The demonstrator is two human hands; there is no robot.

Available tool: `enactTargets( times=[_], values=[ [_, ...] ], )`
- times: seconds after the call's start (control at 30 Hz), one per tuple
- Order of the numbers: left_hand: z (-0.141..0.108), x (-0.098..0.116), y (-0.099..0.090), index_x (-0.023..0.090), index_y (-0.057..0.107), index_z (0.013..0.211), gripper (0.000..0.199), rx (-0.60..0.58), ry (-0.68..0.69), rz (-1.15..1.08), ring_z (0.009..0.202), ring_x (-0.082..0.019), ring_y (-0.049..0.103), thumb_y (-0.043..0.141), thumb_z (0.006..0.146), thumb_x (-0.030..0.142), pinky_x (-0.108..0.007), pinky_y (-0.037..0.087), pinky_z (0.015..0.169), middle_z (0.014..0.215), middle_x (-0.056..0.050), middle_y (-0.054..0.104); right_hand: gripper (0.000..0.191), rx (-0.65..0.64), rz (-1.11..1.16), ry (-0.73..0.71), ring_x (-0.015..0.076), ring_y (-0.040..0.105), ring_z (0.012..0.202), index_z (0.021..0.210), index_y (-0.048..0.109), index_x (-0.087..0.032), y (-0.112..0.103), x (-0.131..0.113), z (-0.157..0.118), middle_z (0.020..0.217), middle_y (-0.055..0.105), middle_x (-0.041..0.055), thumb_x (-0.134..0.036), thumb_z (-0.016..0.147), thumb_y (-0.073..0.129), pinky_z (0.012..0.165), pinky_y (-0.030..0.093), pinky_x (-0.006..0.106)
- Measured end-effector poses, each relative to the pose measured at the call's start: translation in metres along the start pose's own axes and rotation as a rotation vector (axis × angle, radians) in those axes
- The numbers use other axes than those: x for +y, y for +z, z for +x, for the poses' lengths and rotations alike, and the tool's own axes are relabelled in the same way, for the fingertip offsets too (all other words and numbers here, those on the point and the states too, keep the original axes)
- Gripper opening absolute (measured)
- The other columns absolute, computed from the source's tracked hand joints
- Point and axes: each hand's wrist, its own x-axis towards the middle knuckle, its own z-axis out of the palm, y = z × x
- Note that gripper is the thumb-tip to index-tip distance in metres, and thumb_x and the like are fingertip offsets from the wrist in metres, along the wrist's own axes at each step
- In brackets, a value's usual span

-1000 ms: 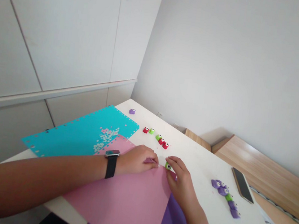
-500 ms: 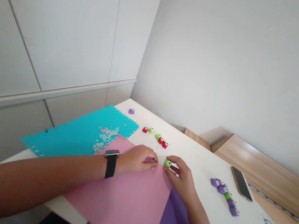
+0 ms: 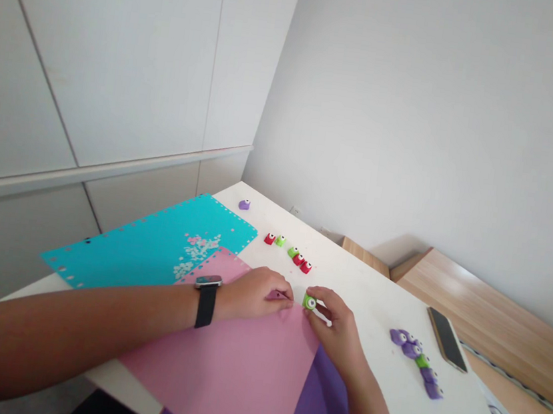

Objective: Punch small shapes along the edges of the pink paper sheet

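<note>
Pink paper [image 3: 216, 367] lies across the white table [image 3: 384, 314], overlapping a teal sheet [image 3: 140, 251] that has punched holes along its border and pale paper bits scattered on it. A purple sheet [image 3: 320, 407] lies beside its lower right edge. The right hand [image 3: 336, 335] pinches a small green craft punch [image 3: 310, 302] between narrowly set fingers, at the pink sheet's top corner; whether the paper sits inside the punch is hard to tell. The left hand [image 3: 258, 295], with a black wristwatch [image 3: 206, 306] above it, has its fingers [image 3: 285, 302] curled together on the sheet's edge, just beside the punch. Red and green punches [image 3: 291, 252] stand in a row farther along the table, and purple and green punches [image 3: 416, 362] sit to the right near a smartphone [image 3: 446, 339].
</note>
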Motion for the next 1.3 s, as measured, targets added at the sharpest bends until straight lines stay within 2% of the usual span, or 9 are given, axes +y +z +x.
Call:
enactTargets(
  times=[0.27, 0.4, 0.57, 0.7, 0.9, 1.13, 1.3],
  values=[
    [0.002, -0.005, 0.001, 0.022, 0.077, 0.096, 0.021, -0.019, 0.015, 0.004, 0.08, -0.017, 0.067, 0.06, 0.095, 0.035, -0.025, 0.045, 0.076, 0.088, -0.002, 0.075, 0.028, -0.082, -0.143, -0.105, 0.0238, 0.062, 0.115, 0.114, 0.072, -0.026, -0.006, -0.011, 0.007, 0.12, 0.065, 0.0094, -0.017, 0.089, 0.06, 0.1, 0.054, 0.042],
    [0.004, -0.006, 0.0, 0.022, 0.077, 0.097, 0.02, -0.023, 0.027, 0.002, 0.082, -0.017, 0.068, 0.061, 0.095, 0.033, -0.024, 0.045, 0.077, 0.09, -0.002, 0.075, 0.032, -0.115, -0.178, -0.098, 0.0233, 0.062, 0.115, 0.112, 0.073, -0.026, -0.011, -0.014, 0.012, 0.12, 0.065, 0.0086, -0.012, 0.087, 0.06, 0.101, 0.053, 0.041],
    [0.005, -0.007, 0.001, 0.022, 0.077, 0.099, 0.019, -0.029, 0.032, -0.015, 0.083, -0.016, 0.068, 0.061, 0.095, 0.031, -0.024, 0.045, 0.077, 0.09, -0.002, 0.075, 0.032, -0.18, -0.093, -0.037, 0.0214, 0.065, 0.108, 0.112, 0.074, -0.027, -0.01, -0.016, 0.012, 0.119, 0.065, 0.0075, -0.013, 0.087, 0.058, 0.09, 0.059, 0.035],
    [0.005, -0.006, 0.002, 0.022, 0.077, 0.099, 0.02, -0.036, 0.021, -0.004, 0.08, -0.016, 0.067, 0.06, 0.095, 0.031, -0.024, 0.044, 0.076, 0.089, -0.002, 0.075, 0.03, -0.173, -0.104, -0.001, 0.0226, 0.065, 0.108, 0.111, 0.074, -0.027, -0.01, -0.017, 0.01, 0.118, 0.067, 0.007, -0.016, 0.087, 0.06, 0.087, 0.059, 0.034],
    [0.006, -0.007, 0.003, 0.022, 0.076, 0.096, 0.019, -0.033, -0.027, 0.021, 0.076, -0.016, 0.066, 0.061, 0.094, 0.033, -0.023, 0.043, 0.072, 0.084, -0.001, 0.074, 0.026, -0.178, -0.019, 0.163, 0.0232, 0.068, 0.1, 0.111, 0.074, -0.026, -0.012, -0.015, 0.008, 0.117, 0.071, 0.0062, -0.032, 0.086, 0.07, 0.078, 0.057, 0.032],
    [0.006, -0.008, 0.003, 0.021, 0.075, 0.097, 0.02, -0.025, 0.01, 0.038, 0.078, -0.015, 0.066, 0.059, 0.096, 0.033, -0.024, 0.043, 0.073, 0.085, -0.001, 0.074, 0.036, -0.201, 0.233, 0.318, 0.0218, 0.069, 0.085, 0.109, 0.069, -0.021, -0.006, -0.014, 0.004, 0.093, 0.075, 0.0057, -0.047, 0.085, 0.073, 0.072, 0.052, 0.03],
    [0.004, -0.006, 0.003, 0.021, 0.074, 0.096, 0.02, -0.014, 0.041, 0.094, 0.081, -0.016, 0.067, 0.059, 0.097, 0.034, -0.026, 0.042, 0.077, 0.087, -0.002, 0.074, 0.038, -0.132, 0.32, 0.395, 0.0186, 0.067, 0.079, 0.105, 0.068, -0.021, 0.001, -0.01, 0.004, 0.09, 0.073, 0.0033, -0.046, 0.079, 0.079, 0.069, 0.049, 0.028]
  ],
)
